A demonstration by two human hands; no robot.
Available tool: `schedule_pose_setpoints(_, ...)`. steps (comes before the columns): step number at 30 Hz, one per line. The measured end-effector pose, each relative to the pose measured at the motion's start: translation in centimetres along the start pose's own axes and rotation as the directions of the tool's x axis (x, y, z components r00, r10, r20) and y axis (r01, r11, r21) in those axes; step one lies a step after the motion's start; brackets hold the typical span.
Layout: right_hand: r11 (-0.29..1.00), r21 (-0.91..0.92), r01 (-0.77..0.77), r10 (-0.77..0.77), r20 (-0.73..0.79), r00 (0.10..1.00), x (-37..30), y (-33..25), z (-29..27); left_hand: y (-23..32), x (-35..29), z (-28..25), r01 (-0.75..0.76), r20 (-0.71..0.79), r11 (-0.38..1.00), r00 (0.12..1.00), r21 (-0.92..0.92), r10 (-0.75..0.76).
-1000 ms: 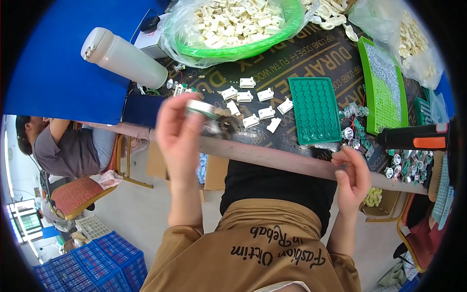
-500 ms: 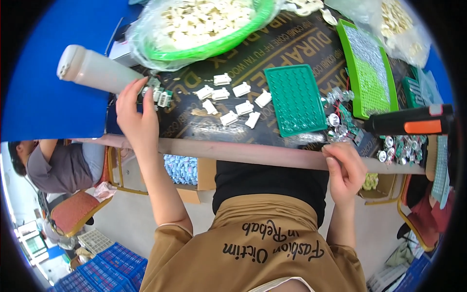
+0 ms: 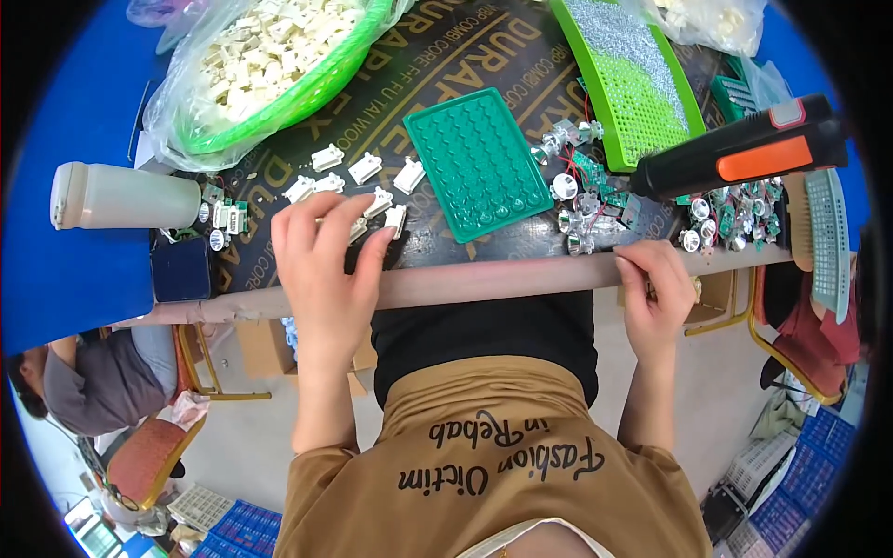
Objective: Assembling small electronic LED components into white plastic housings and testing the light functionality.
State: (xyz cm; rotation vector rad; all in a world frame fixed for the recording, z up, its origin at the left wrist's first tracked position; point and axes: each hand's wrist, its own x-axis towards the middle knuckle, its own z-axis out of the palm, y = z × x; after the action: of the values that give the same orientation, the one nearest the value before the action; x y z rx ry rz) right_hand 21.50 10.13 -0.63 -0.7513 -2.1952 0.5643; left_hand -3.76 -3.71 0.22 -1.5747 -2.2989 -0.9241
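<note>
My left hand (image 3: 327,256) hovers at the near side of some white plastic housings (image 3: 366,167), its fingers bent and the thumb held apart. It hides part of the group; I see nothing held in it. My right hand (image 3: 659,290) rests at the padded table edge (image 3: 493,279), fingers curled, with thumb and index tips together; whatever may lie between them is hidden. Between and beyond the hands lies a green moulded tray (image 3: 479,163). Clear lamp parts and small circuit boards (image 3: 586,200) are heaped beyond my right hand.
A green basket (image 3: 307,107) lined with plastic holds many white parts. A white bottle (image 3: 126,197) lies at left, near small circuit boards (image 3: 226,219). At right are a lime-green perforated tray (image 3: 642,112), a black-and-orange tool (image 3: 744,153) and a brush (image 3: 802,223). Another person (image 3: 112,386) sits at left.
My left hand has come away from the circuit boards by the bottle to the white housings. My right hand stays by the table edge. The view has turned.
</note>
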Motion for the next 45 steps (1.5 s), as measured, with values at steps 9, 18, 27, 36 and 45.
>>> schedule_pose_setpoints(9, 0.964, 0.110, -0.243, 0.267, -0.407, 0.874, 2.6, 2.6, -3.2, 0.4, -0.5, 0.6, 0.057, 0.072, 0.995, 0.995, 0.077, -0.063)
schedule_pose_setpoints(18, 0.886, -0.450, -0.117, 0.181, 0.101, 0.978, 3.0, 0.8, -0.8, 0.4, -0.4, 1.1, 0.048, 0.072, 0.997, 0.996, 0.068, -0.053)
schedule_pose_setpoints(27, 0.895, 0.107, -0.434, 0.439, -0.035, 0.898, 1.2, 1.6, -0.2, 1.5, -0.6, 1.0, 0.422, 0.433, -0.094, 0.879, -0.902, -0.200)
schedule_pose_setpoints(36, 0.659, 0.752, -0.011, 0.087, -0.062, 0.994, 1.8, -2.1, 0.8, 3.7, -0.2, 2.5, 0.475, 0.567, -0.602, 0.822, -0.641, 0.045)
schedule_pose_setpoints(45, 0.535, 0.808, -0.246, 0.215, 0.152, 0.965, 4.7, -4.0, 3.9, 3.4, 0.3, 3.4, 0.446, 0.539, -0.584, 0.842, -0.678, 0.016)
